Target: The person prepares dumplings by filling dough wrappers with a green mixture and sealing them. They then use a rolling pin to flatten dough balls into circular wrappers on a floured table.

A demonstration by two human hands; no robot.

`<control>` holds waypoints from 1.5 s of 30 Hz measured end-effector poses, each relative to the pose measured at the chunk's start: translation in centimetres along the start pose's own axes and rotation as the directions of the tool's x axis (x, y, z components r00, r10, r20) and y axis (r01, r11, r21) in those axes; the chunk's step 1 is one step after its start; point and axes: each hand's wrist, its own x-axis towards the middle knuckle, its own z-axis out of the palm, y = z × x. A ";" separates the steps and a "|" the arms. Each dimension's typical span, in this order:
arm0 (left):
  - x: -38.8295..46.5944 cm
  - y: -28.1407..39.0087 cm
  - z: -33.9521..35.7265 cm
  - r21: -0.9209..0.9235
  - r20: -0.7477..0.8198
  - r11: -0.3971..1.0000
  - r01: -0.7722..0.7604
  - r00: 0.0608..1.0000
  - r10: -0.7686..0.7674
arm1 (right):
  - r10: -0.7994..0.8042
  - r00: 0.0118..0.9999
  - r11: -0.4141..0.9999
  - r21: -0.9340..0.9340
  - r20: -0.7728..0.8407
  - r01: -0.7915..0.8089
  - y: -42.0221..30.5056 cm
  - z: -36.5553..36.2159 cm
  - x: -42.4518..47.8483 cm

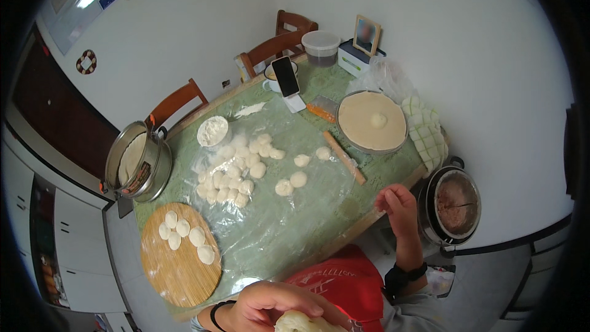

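My left hand [276,302], with a black band at its wrist, is close to the camera at the bottom edge. It cups a pale piece of dough [304,323], whose lower part is cut off by the picture's edge. Over the table's near right edge is my right hand [398,203], fingers bunched and no object visible in them. A black watch [404,277] is on that wrist. Beside this hand stands a metal bowl of pinkish minced filling [456,207]. A wooden rolling pin [343,157] lies farther in on the table, with several dough pieces [298,179] to its left.
Floured dough balls [233,170] cluster on plastic film near a white flour bowl [213,131]. Several flattened pieces lie on a round wooden board [179,281]. A steamer pot [138,161] stands left; a dough-covered round pan [368,120], phone [286,76] and lidded tub [321,48] are farther back.
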 end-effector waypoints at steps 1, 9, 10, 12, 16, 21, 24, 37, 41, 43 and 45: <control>0.2 -0.1 -0.1 0.011 -0.019 1.000 0.007 1.000 -0.007 | 0.004 1.000 1.000 -0.010 0.012 -0.004 -0.1 -0.1 0.4; 2.5 0.8 1.1 -0.026 -0.367 0.989 0.145 0.919 -0.144 | -0.027 0.999 0.996 0.081 0.031 0.024 -0.5 -1.2 3.5; 3.2 0.5 0.5 0.007 -0.366 0.983 0.182 0.915 -0.167 | -0.019 0.999 0.998 0.063 0.031 0.017 -0.6 -1.4 3.8; 4.1 0.0 0.0 0.117 -0.463 0.975 0.190 0.879 -0.116 | -0.029 0.997 0.998 0.059 0.071 0.025 -0.5 -1.9 4.4; 6.9 -0.9 -1.8 0.002 -0.584 0.994 0.106 0.808 -0.085 | -0.106 0.966 0.994 0.036 0.236 0.100 -3.0 -0.7 5.2; 7.9 -3.5 -6.8 0.027 -0.566 1.000 0.011 0.824 0.006 | -0.257 0.800 0.962 0.066 0.542 0.264 -6.3 1.8 6.3; 8.5 -4.8 -9.1 0.012 -0.563 1.000 -0.029 0.826 0.030 | -0.330 0.693 0.891 -0.032 0.641 0.454 -7.8 4.1 6.7; 12.0 -8.0 -14.7 -0.024 -0.600 0.992 0.120 0.792 -0.111 | -0.402 0.811 0.822 -0.223 0.425 0.524 -2.8 6.1 10.7; 11.0 -8.3 -16.7 0.062 -0.674 0.968 0.242 0.726 -0.138 | -0.246 0.912 0.913 -0.237 0.329 0.332 -1.3 4.3 14.1; 9.6 -7.5 -17.3 0.124 -0.699 0.954 0.273 0.707 -0.111 | -0.191 0.954 0.922 -0.291 0.230 0.255 -0.5 2.6 17.4; 7.6 -6.7 -17.8 0.146 -0.735 0.939 0.312 0.670 -0.109 | -0.221 0.971 0.921 -0.310 0.086 0.237 1.9 -0.6 22.4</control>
